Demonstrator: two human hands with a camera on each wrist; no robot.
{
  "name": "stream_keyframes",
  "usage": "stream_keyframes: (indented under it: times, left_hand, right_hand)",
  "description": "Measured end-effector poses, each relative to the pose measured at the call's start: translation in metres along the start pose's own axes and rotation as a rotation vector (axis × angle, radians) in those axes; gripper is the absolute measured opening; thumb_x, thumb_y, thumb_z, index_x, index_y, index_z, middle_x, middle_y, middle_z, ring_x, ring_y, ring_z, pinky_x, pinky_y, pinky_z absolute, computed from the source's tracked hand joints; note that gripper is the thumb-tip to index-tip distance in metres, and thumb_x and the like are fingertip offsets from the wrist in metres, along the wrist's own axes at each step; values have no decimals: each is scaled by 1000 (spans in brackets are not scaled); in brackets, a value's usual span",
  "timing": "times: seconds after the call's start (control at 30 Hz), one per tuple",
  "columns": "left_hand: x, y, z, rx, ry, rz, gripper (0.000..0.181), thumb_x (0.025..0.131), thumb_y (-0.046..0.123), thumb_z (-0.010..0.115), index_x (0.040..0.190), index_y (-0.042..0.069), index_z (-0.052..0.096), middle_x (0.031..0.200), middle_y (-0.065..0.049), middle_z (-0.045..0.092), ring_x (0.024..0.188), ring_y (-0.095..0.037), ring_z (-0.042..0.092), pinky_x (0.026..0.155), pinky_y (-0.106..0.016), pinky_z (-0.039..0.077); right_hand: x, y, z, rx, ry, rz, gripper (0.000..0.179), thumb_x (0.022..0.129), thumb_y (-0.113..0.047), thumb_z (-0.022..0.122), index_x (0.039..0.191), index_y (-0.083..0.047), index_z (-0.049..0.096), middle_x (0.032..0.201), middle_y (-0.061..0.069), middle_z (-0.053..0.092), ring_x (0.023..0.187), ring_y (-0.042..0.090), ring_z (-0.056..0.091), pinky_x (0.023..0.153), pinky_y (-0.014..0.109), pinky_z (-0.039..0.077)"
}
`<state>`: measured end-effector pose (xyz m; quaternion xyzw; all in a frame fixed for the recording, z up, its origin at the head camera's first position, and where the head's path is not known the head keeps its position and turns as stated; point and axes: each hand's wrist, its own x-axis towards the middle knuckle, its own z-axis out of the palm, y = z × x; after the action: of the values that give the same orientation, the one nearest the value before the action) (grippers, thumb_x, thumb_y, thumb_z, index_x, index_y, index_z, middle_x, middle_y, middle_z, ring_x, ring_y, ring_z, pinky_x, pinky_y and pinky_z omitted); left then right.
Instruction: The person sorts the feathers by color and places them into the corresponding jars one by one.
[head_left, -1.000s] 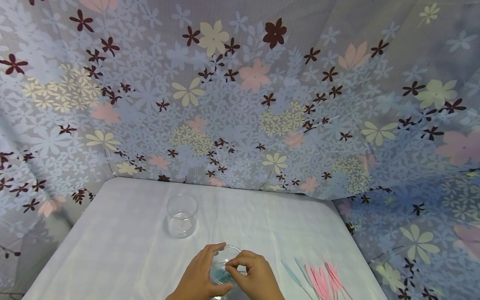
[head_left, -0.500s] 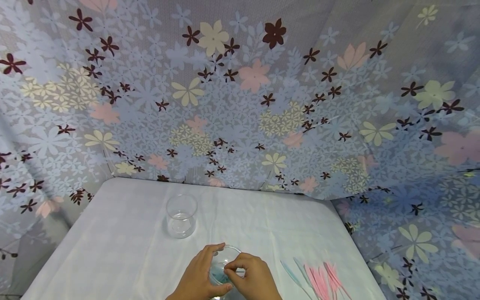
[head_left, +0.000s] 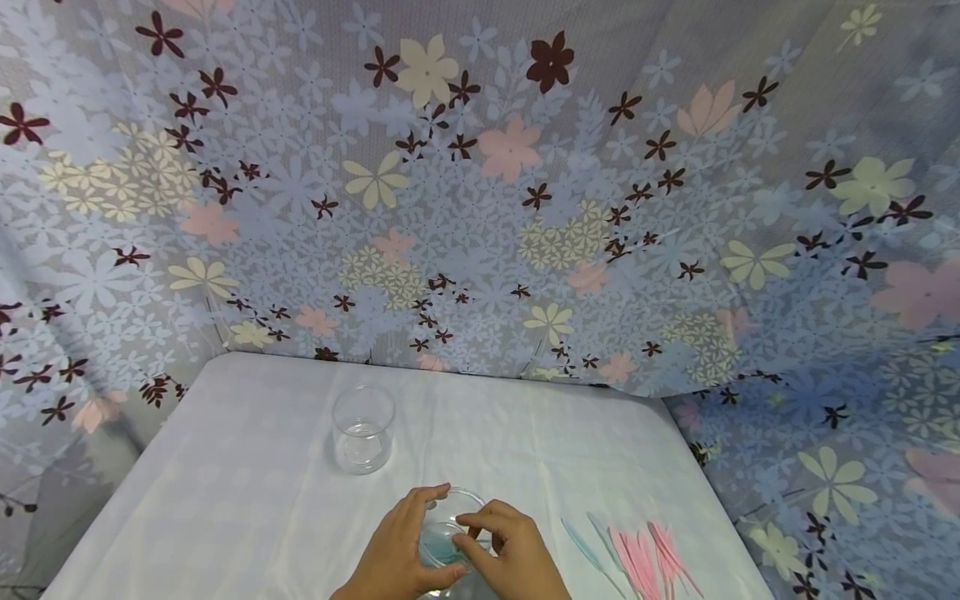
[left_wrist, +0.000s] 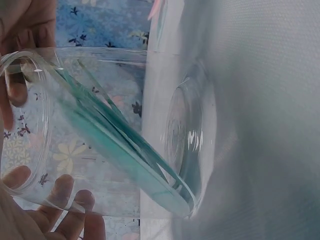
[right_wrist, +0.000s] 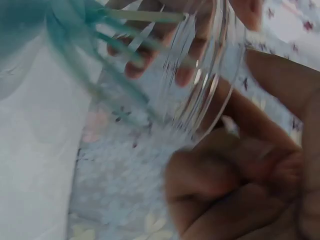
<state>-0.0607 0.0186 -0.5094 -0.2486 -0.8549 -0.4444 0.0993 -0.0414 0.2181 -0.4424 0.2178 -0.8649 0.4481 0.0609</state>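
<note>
My left hand [head_left: 401, 546] grips a clear, round, wide-mouthed jar [left_wrist: 182, 115] around its side, fingers at the far side and thumb at the near side. Inside lean several slim teal pieces [left_wrist: 125, 135] with flat blades, their thin stalks up toward the mouth, as the left wrist view shows. Over the jar's mouth is my right hand [head_left: 513, 550], its thumb and index finger bent and parted at the rim, with nothing seen between them. In the right wrist view its other fingers [right_wrist: 200, 175] curl outside the glass.
A second clear jar [head_left: 363, 433] stands farther back on the left of the white-covered table [head_left: 247, 475]. To the right lie two teal pieces [head_left: 588, 546] and bundles of pink pieces [head_left: 637, 562]. A flowered curtain [head_left: 465, 200] hangs behind the table.
My right thumb and index finger, pinched together over the jar before, have parted at its rim. The left hand keeps its grip; the things on the table stay put.
</note>
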Motion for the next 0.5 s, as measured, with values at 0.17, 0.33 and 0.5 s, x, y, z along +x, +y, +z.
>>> stream_keyframes:
  times: [0.17, 0.33, 0.5]
  left_hand:
    - [1, 3, 1, -11, -29, -53, 87, 76, 63, 77, 147, 27, 40, 130, 1, 59, 108, -19, 61, 84, -40, 54]
    - [0, 5, 0, -8, -37, -85, 90, 73, 63, 80, 146, 28, 41, 132, 2, 59, 113, -21, 60, 90, -44, 53]
    - [-1, 4, -1, 2, -51, -110, 91, 73, 63, 80, 146, 28, 40, 132, 6, 57, 115, -22, 59, 92, -47, 52]
  right_hand:
    - [-20, 18, -12, 38, 296, 158, 14, 90, -17, 76, 101, -25, 78, 82, -12, 66, 49, -1, 37, 43, 21, 39]
    - [-46, 43, -34, -114, 507, 344, 22, 85, -4, 78, 97, -22, 79, 80, -10, 66, 44, 3, 35, 41, 22, 37]
    - [-68, 62, -58, -260, 598, 456, 18, 82, -1, 79, 97, -11, 80, 80, 0, 70, 43, 5, 36, 42, 22, 37]
